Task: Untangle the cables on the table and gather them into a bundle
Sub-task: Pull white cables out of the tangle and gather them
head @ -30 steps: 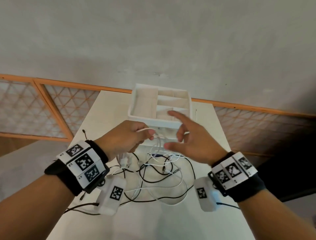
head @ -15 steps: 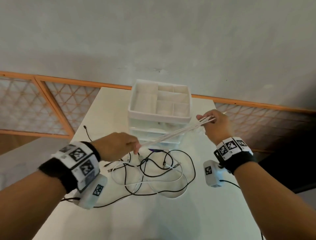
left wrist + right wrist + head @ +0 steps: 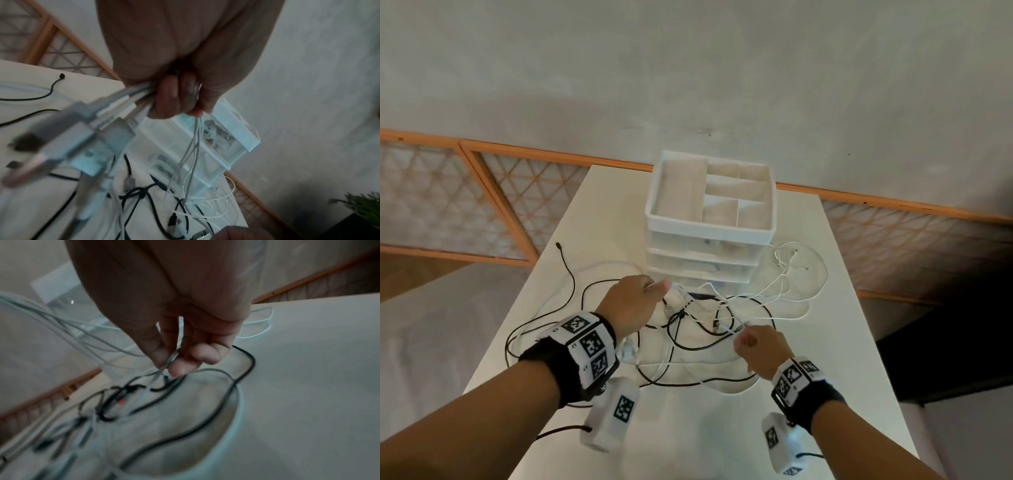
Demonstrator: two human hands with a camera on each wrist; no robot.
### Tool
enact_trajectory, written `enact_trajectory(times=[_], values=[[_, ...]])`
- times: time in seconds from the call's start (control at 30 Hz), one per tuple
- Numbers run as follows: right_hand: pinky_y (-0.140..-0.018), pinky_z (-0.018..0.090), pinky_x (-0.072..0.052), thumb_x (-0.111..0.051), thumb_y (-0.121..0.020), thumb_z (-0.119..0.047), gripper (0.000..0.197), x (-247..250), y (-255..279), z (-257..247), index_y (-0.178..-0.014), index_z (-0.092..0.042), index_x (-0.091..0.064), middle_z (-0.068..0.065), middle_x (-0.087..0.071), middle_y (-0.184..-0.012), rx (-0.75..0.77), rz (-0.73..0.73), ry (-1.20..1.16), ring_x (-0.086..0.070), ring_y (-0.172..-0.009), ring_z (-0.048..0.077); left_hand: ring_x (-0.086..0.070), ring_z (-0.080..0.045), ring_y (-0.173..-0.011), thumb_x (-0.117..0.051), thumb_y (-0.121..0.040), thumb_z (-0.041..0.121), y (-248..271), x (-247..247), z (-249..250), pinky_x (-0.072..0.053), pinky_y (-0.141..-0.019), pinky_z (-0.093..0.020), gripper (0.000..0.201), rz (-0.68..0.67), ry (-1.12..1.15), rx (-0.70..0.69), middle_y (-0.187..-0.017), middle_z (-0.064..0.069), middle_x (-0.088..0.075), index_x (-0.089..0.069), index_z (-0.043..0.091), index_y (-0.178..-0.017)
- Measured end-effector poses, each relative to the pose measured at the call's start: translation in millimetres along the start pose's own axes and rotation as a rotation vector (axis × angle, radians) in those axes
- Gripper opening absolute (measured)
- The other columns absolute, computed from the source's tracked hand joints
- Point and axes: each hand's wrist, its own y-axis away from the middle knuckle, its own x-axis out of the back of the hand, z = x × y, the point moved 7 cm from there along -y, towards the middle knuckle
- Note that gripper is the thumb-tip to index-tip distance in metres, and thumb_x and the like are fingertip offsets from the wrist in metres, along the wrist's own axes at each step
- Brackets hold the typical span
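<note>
A tangle of black and white cables [image 3: 698, 329] lies on the white table [image 3: 688, 438] in front of a drawer unit. My left hand [image 3: 659, 289] hovers at the tangle's far left and grips a bunch of white cables [image 3: 193, 146]. Their plugs [image 3: 115, 104] stick out of the fist, and thin strands hang down from it. My right hand [image 3: 741, 337] is low at the tangle's right edge. There its thumb and fingers pinch a thin white cable [image 3: 164, 368]. Loose white cable loops [image 3: 791, 274] lie to the right of the drawers.
A white drawer unit [image 3: 709, 233] with an open compartment tray on top stands at the table's back centre. A black cable end [image 3: 566, 270] trails off toward the left edge. Bare tabletop lies near me. An orange-framed lattice railing [image 3: 517, 192] runs behind the table.
My right hand, which held white cables stretched taut up to the right, has come down to the tangle and pinches a cable there. Those white cables now lie slack beside the drawers.
</note>
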Motion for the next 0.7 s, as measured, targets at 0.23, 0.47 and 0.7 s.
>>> enact_trajectory(times=[0.23, 0.47, 0.7], values=[[-0.051, 0.027, -0.050, -0.064, -0.090, 0.005, 0.018, 127.5, 44.5, -127.0, -0.086, -0.010, -0.075, 0.007, -0.070, -0.068, 0.396, 0.192, -0.583, -0.064, -0.053, 0.025, -0.049, -0.018, -0.052, -0.047, -0.103, 0.030, -2.8, 15.4, -23.6, -0.032, -0.043, -0.023, 0.033, -0.041, 0.358, 0.148, -0.062, -0.006, -0.057, -0.049, 0.009, -0.077], [-0.063, 0.033, -0.059, -0.053, -0.087, 0.020, 0.032, 148.9, 87.2, -206.5, -0.101, -0.003, -0.071, 0.013, -0.068, -0.081, 0.550, 0.222, -0.837, -0.071, -0.068, 0.032, -0.071, -0.024, -0.099, -0.041, -0.106, 0.021, 11.8, 37.5, 21.9, -0.035, -0.047, -0.025, 0.022, -0.171, 0.729, -0.101, -0.101, -0.009, -0.078, -0.052, 0.010, -0.091], [-0.059, 0.027, -0.058, -0.065, -0.089, 0.003, 0.021, 182.0, 74.2, -176.2, -0.089, -0.017, -0.069, 0.006, -0.068, -0.068, 0.376, 0.686, -0.834, -0.070, -0.058, 0.019, -0.054, -0.014, -0.049, -0.039, -0.106, 0.030, 17.8, 16.7, 21.3, -0.032, -0.042, -0.025, 0.027, -0.399, 0.337, -0.227, -0.059, 0.001, -0.057, -0.045, 0.014, -0.086]])
